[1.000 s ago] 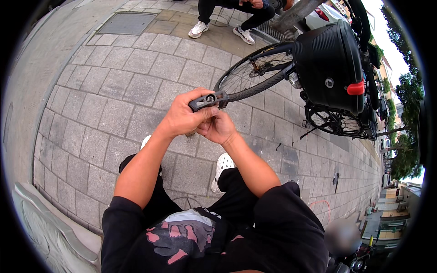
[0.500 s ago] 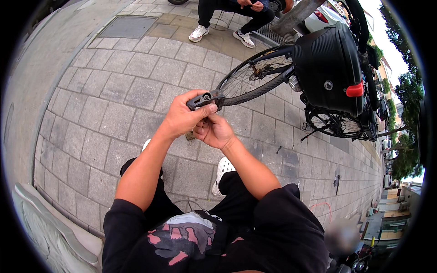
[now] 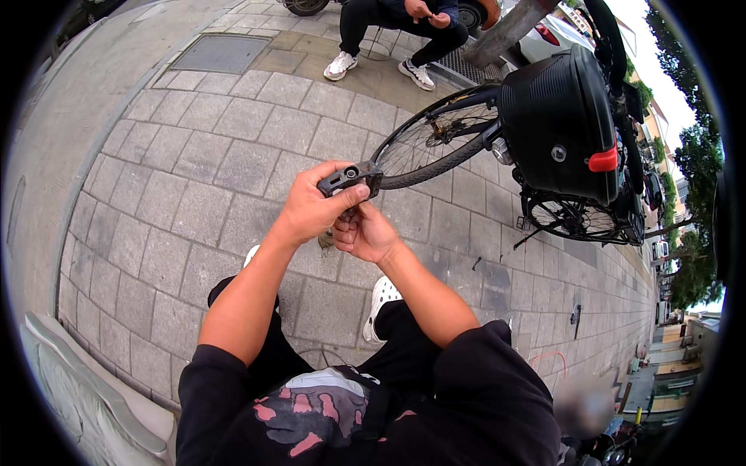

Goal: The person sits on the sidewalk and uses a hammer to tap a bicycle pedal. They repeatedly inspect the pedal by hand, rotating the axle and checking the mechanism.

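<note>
My left hand (image 3: 309,203) is closed around a dark bracket-like part (image 3: 351,179), thumb on top and fingers behind. The part is small and blackish, with a slot and a round ringed hole facing up; its exact kind cannot be made out. Just beneath it, my right hand (image 3: 371,237) is closed, its fingertips bunched against the underside. What those fingers pinch is hidden. Both hands are held in front of me above the paving, between my knees. Past the part, the black wheel (image 3: 435,167) of a bicycle shows, apart from my hands as far as I can see.
A bicycle with a black rear box (image 3: 548,128) and red reflector (image 3: 603,161) stands at the right. Another person (image 3: 400,35) sits ahead, hands together. Small dark pieces (image 3: 575,318) lie on the paving (image 3: 233,167). A carved pale stone block (image 3: 93,396) is at the lower left.
My hands keep the same grip on the dark part, with only slight finger shifts. The whole view has moved slightly. The person ahead has moved their hands a little.
</note>
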### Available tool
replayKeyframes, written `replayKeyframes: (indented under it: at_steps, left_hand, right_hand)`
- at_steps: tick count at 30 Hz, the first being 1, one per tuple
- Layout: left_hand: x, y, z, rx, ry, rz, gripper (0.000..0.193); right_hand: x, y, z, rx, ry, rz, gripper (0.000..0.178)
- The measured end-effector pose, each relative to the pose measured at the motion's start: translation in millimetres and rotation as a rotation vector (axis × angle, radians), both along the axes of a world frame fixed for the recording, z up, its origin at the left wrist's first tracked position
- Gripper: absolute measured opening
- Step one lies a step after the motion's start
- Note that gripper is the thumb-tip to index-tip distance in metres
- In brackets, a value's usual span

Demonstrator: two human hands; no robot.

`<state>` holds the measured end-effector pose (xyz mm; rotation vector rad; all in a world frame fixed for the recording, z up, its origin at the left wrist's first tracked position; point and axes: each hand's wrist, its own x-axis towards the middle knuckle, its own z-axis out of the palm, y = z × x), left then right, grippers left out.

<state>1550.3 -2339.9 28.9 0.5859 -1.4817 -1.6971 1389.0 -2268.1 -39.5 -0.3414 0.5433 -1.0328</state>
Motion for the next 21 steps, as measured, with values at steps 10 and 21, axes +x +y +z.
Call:
replayKeyframes:
  at_steps: [10,21]
  left_hand:
    - [1,1,4,0.037,0.021,-0.025,0.041]
    - [4,1,5,0.012,-0.004,-0.013,0.037]
  right_hand:
    - [3,5,7,0.063,-0.048,0.034,0.048]
    - [-2,6,-2,-0.11,-0.212,-0.078,0.03]
